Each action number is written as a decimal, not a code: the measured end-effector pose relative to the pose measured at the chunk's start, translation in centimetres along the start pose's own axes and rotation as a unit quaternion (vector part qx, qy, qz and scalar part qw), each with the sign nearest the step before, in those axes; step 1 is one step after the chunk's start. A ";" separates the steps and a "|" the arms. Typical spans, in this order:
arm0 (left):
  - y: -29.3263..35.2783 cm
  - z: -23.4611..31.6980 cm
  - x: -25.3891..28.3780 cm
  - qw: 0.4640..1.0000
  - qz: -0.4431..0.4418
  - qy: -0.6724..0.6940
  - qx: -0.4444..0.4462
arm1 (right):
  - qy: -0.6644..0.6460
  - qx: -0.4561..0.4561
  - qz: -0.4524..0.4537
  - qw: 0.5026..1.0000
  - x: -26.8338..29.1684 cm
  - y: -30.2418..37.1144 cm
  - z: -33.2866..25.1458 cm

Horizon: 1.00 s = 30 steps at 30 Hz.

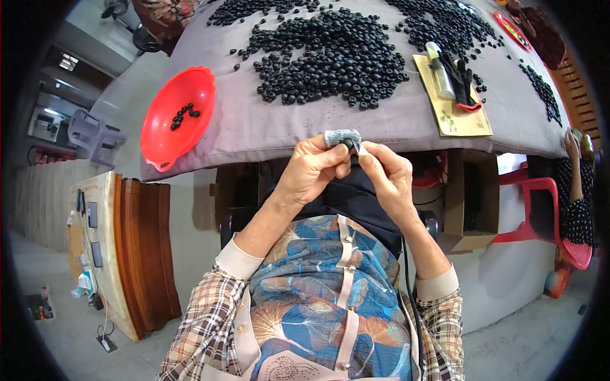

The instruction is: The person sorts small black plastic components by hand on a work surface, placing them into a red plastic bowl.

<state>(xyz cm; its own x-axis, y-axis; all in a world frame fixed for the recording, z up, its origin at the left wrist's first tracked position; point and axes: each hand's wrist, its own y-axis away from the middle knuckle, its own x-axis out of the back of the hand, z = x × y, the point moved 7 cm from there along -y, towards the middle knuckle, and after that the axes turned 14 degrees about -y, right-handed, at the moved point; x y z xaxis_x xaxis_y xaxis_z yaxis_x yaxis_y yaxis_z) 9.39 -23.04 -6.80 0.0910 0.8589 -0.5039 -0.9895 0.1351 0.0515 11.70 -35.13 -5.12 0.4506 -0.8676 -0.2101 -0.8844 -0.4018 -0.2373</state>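
In front of me, just off the table's near edge, my two hands meet. My left hand point(311, 171) pinches a small round black piece point(347, 143) between thumb and fingers, and a grey knitted cover point(342, 135) wraps one of its fingers. Against that piece, my right hand point(393, 173) is closed, thumb pressed to forefinger on something small and thin that I cannot make out. Beyond them lies a wide heap of black pieces with holes, like beads point(333, 60). To the left, a red scalloped bowl point(162, 117) contains several of the same black pieces.
A grey cloth covers the table point(235, 136). At right, a yellow card point(467, 127) carries a clear tube point(440, 73) and a black glove point(462, 82). Below stands a cardboard box point(471, 241). Another person's arm point(575, 165) shows at far right beside a red chair point(530, 213).
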 end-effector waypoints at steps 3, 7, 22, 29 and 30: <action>-0.3 0.2 0.2 1.000 0.020 -0.001 0.021 | -0.175 -0.082 0.030 0.981 0.7 0.3 1.0; -0.3 -0.2 0.2 0.999 -0.009 0.043 0.021 | -0.181 -0.082 0.026 0.980 0.9 0.0 0.9; 0.0 -1.0 -1.5 0.997 -0.029 -0.070 0.014 | -0.220 -0.101 0.032 0.970 -0.1 0.0 0.5; 0.0 -1.6 -1.4 0.997 -0.030 -0.073 0.014 | -0.194 -0.175 0.009 0.965 -0.1 0.1 2.0; 0.0 -1.7 -1.3 0.997 -0.024 -0.064 0.021 | -0.204 -0.172 0.006 0.964 -0.2 0.0 2.0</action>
<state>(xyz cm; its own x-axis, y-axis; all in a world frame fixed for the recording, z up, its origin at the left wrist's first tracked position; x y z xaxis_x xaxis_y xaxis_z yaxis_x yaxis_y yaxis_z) 9.13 -25.00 -7.58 0.1539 0.9068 -0.3925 -0.9785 0.1950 0.0668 11.84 -34.42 -6.98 0.3874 -0.7136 -0.5837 -0.8466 -0.5260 0.0811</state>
